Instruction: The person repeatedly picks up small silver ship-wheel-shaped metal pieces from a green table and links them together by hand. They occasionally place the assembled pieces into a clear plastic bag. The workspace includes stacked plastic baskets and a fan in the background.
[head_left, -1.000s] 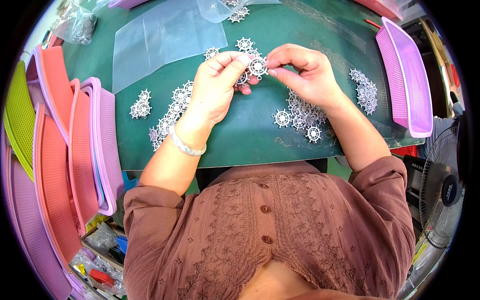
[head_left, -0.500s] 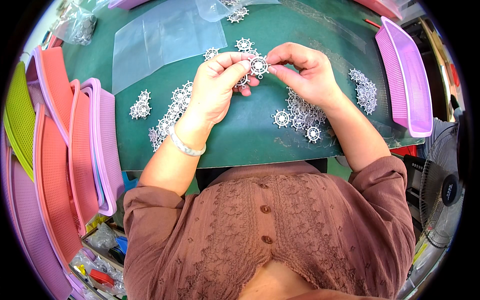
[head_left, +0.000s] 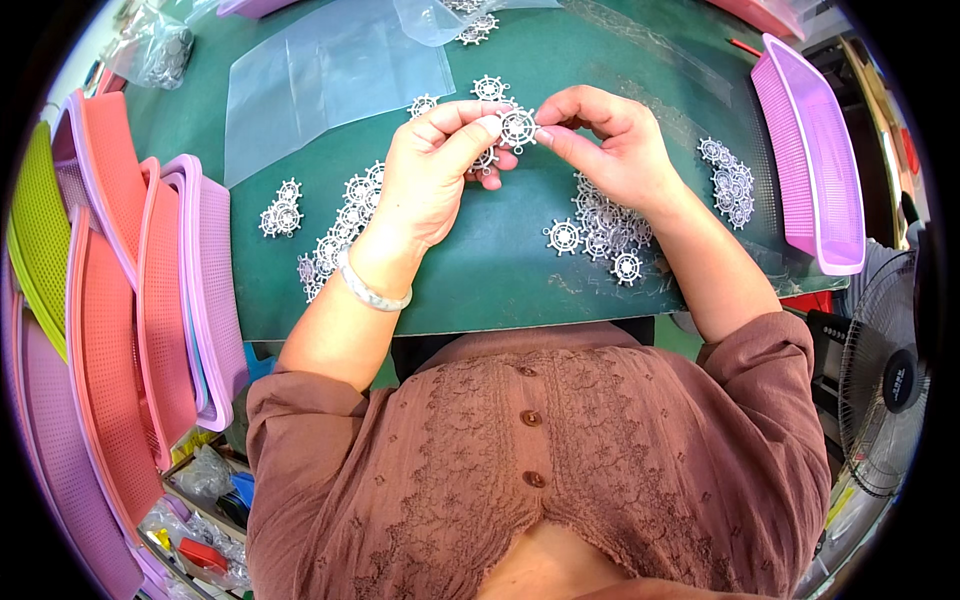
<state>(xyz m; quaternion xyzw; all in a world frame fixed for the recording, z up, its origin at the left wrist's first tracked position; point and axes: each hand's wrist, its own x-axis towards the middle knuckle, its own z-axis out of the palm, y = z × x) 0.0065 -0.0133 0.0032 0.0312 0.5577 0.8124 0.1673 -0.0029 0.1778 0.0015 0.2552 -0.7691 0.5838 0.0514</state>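
A silver ship's-wheel charm [head_left: 518, 127] with a small ring at its lower rim is held up over the green table. My left hand [head_left: 432, 155] pinches its left side between thumb and forefinger, the other fingers curled behind. On the opposite rim, the thumb and forefinger of my right hand [head_left: 612, 140] are closed. Another wheel charm [head_left: 486, 160] shows by my left fingers; I cannot tell whether it is held or lying. Just beyond my hands lie loose charms [head_left: 489, 89]. One pile [head_left: 600, 230] sits beside my right wrist, a second pile [head_left: 350, 215] beside my left forearm.
Smaller charm groups lie at the left [head_left: 281, 208], right [head_left: 731, 182] and far side [head_left: 477, 28]. A clear plastic sheet [head_left: 320, 85] covers the far left tabletop. Stacked baskets [head_left: 165, 310] line the left; a purple basket [head_left: 815, 160] and a fan [head_left: 880, 370] stand right.
My hands and the charm between them have shifted very slightly away from me. Both hands keep the same pinch, and the piles have stayed put.
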